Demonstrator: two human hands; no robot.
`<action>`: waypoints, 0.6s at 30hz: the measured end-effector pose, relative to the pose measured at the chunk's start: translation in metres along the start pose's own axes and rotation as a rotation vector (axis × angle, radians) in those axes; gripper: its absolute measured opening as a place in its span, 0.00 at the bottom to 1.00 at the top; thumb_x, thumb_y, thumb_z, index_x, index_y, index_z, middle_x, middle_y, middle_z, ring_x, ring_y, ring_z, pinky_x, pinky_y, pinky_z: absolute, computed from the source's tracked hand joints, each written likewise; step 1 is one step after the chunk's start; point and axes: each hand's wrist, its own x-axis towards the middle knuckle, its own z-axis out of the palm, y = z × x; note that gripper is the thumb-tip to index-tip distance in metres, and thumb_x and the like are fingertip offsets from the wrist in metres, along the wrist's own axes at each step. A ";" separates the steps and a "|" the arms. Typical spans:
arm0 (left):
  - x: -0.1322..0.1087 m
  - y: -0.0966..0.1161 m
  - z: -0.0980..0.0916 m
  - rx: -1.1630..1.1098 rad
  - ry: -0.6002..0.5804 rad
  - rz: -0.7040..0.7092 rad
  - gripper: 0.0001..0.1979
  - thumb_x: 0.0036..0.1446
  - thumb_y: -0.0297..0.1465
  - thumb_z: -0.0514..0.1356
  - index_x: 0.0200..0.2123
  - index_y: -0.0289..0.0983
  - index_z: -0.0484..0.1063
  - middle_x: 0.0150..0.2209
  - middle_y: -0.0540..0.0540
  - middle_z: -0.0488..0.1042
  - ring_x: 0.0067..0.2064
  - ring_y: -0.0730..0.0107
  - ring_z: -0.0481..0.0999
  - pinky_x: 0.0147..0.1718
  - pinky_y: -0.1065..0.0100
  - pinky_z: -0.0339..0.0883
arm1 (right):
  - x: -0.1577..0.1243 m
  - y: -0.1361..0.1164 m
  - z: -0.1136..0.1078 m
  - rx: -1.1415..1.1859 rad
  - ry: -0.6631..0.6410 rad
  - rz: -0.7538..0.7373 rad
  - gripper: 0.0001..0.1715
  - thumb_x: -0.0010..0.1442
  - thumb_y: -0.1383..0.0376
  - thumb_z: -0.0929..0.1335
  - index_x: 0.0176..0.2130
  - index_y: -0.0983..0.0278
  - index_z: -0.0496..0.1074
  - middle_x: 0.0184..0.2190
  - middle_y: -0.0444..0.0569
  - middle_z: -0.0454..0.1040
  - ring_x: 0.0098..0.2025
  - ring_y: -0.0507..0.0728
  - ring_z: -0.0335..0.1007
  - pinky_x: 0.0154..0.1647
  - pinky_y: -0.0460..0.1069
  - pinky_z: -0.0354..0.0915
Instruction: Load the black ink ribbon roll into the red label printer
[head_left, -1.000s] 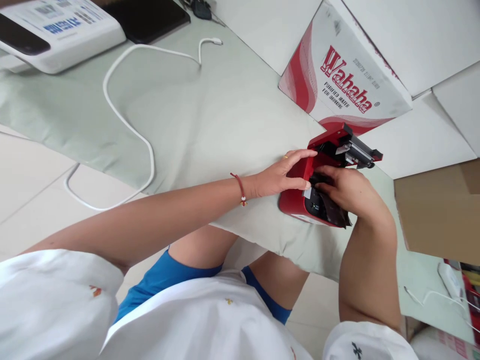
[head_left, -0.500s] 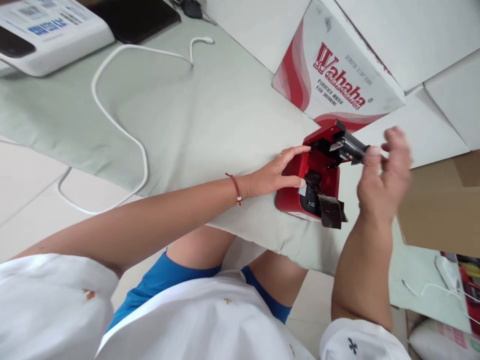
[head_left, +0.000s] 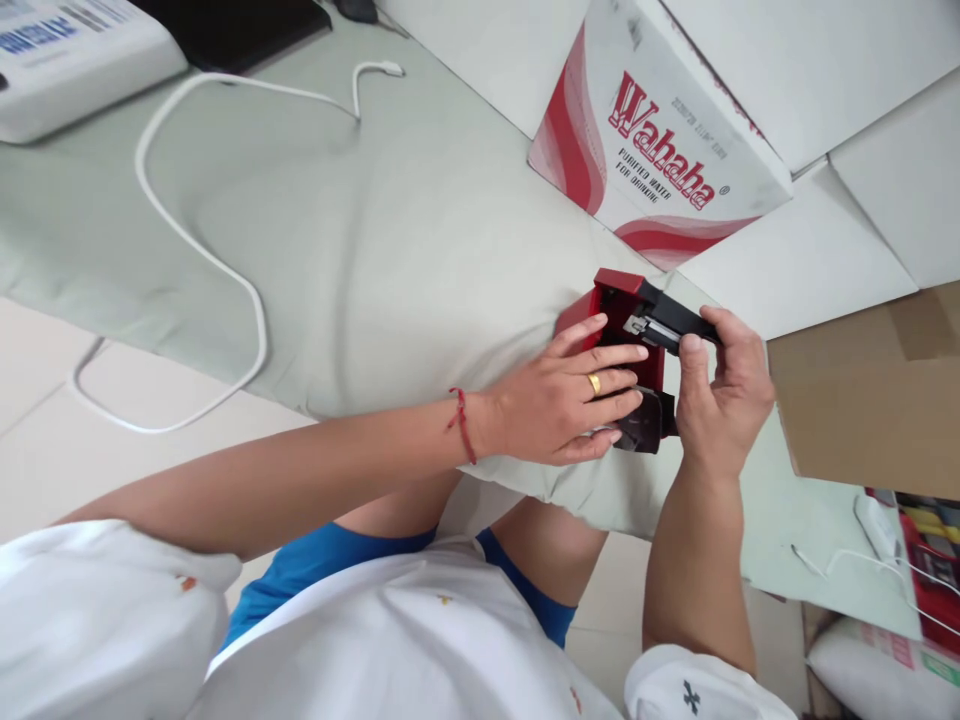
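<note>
A small red box (head_left: 577, 312) with an opened front lies on the cloth-covered table. My left hand (head_left: 555, 400) lies flat across it with fingers spread, hiding much of its inside. In my right hand (head_left: 724, 395), between thumb and fingers, is the outer end of a long black piece with silver metal parts (head_left: 671, 318), a little like a stapler. Its other end reaches the red box's upper edge; whether they are joined I cannot tell. A dark, shiny flap (head_left: 641, 425) sticks out at the box's lower side, below my left fingertips.
A Wahaha water carton (head_left: 660, 150) stands behind the box, with a brown cardboard box (head_left: 870, 390) at right. A white cable (head_left: 225, 265) curls across the left of the table, near a white device (head_left: 90, 75) and a black flat object (head_left: 240, 30).
My left hand has shifted from the box's edge to lie flat over its opening. My right hand has moved left and down, its fingers now closed round the black piece's end. The view has shifted slightly.
</note>
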 end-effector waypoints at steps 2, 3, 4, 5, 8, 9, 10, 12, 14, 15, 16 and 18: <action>0.000 0.003 -0.001 0.032 -0.017 0.071 0.18 0.74 0.38 0.57 0.60 0.42 0.79 0.66 0.40 0.82 0.78 0.50 0.70 0.85 0.35 0.41 | -0.009 -0.002 -0.001 0.003 0.002 -0.014 0.23 0.76 0.53 0.68 0.63 0.58 0.79 0.60 0.56 0.82 0.66 0.65 0.77 0.73 0.64 0.68; -0.001 0.004 -0.001 0.034 -0.034 0.104 0.17 0.75 0.37 0.57 0.60 0.43 0.79 0.67 0.41 0.81 0.77 0.52 0.72 0.85 0.36 0.41 | -0.015 -0.003 -0.002 0.001 -0.005 -0.030 0.22 0.76 0.54 0.69 0.63 0.58 0.80 0.60 0.56 0.82 0.66 0.65 0.78 0.72 0.64 0.69; -0.002 0.004 -0.001 0.028 -0.056 0.126 0.16 0.76 0.36 0.56 0.60 0.43 0.79 0.67 0.42 0.81 0.76 0.54 0.73 0.86 0.37 0.43 | -0.021 -0.005 -0.003 -0.003 -0.016 -0.049 0.21 0.76 0.55 0.69 0.63 0.57 0.80 0.60 0.56 0.83 0.67 0.65 0.78 0.72 0.64 0.69; -0.003 0.004 0.000 0.020 -0.082 0.143 0.16 0.77 0.34 0.56 0.59 0.44 0.79 0.68 0.43 0.81 0.75 0.56 0.75 0.86 0.39 0.45 | -0.027 -0.006 -0.004 -0.011 -0.033 -0.066 0.21 0.76 0.56 0.69 0.63 0.57 0.80 0.61 0.55 0.83 0.67 0.65 0.78 0.73 0.64 0.69; -0.008 0.005 0.004 0.103 -0.070 0.202 0.15 0.78 0.29 0.54 0.58 0.47 0.79 0.70 0.51 0.78 0.74 0.67 0.76 0.85 0.47 0.52 | -0.043 -0.008 -0.011 -0.066 -0.134 -0.097 0.21 0.78 0.57 0.66 0.63 0.55 0.80 0.63 0.53 0.83 0.69 0.64 0.78 0.76 0.67 0.67; -0.010 0.004 0.006 0.188 -0.011 0.233 0.15 0.78 0.29 0.54 0.57 0.48 0.78 0.71 0.53 0.77 0.74 0.70 0.75 0.85 0.50 0.52 | -0.047 -0.008 -0.014 -0.091 -0.176 -0.108 0.22 0.78 0.57 0.65 0.64 0.55 0.79 0.64 0.52 0.82 0.69 0.64 0.78 0.77 0.68 0.66; -0.011 0.004 0.008 0.278 0.066 0.264 0.15 0.79 0.29 0.54 0.57 0.47 0.78 0.72 0.54 0.76 0.75 0.72 0.73 0.86 0.52 0.50 | -0.050 -0.009 -0.018 -0.116 -0.220 -0.119 0.22 0.79 0.56 0.65 0.65 0.55 0.79 0.65 0.52 0.82 0.69 0.64 0.78 0.78 0.69 0.65; -0.014 0.003 0.010 0.399 0.198 0.290 0.13 0.78 0.29 0.56 0.58 0.46 0.77 0.73 0.52 0.75 0.77 0.71 0.71 0.86 0.50 0.46 | -0.051 -0.010 -0.027 -0.149 -0.293 -0.140 0.23 0.79 0.57 0.66 0.66 0.55 0.78 0.67 0.51 0.80 0.70 0.64 0.78 0.77 0.67 0.67; -0.014 0.003 0.010 0.412 0.253 0.286 0.12 0.77 0.29 0.58 0.57 0.43 0.77 0.72 0.47 0.77 0.76 0.66 0.72 0.86 0.47 0.46 | -0.049 -0.012 -0.033 -0.166 -0.339 -0.149 0.22 0.78 0.58 0.67 0.66 0.55 0.79 0.66 0.50 0.80 0.69 0.63 0.78 0.73 0.63 0.72; -0.013 0.002 0.010 0.407 0.261 0.289 0.11 0.76 0.29 0.59 0.56 0.43 0.77 0.70 0.46 0.78 0.75 0.64 0.74 0.85 0.46 0.48 | -0.046 -0.013 -0.036 -0.173 -0.354 -0.156 0.21 0.79 0.58 0.67 0.65 0.55 0.80 0.66 0.49 0.81 0.69 0.62 0.79 0.71 0.61 0.74; -0.012 0.002 0.009 0.413 0.270 0.292 0.11 0.75 0.28 0.59 0.56 0.43 0.77 0.68 0.46 0.80 0.74 0.64 0.75 0.85 0.47 0.50 | -0.044 -0.015 -0.037 -0.183 -0.367 -0.165 0.21 0.79 0.59 0.66 0.64 0.55 0.80 0.65 0.49 0.82 0.68 0.62 0.79 0.69 0.60 0.76; -0.009 0.002 0.008 0.435 0.281 0.301 0.11 0.74 0.28 0.60 0.55 0.42 0.78 0.65 0.46 0.83 0.72 0.64 0.78 0.84 0.47 0.52 | -0.039 -0.017 -0.038 -0.214 -0.372 -0.189 0.20 0.79 0.60 0.65 0.62 0.56 0.82 0.63 0.48 0.83 0.66 0.62 0.81 0.67 0.59 0.78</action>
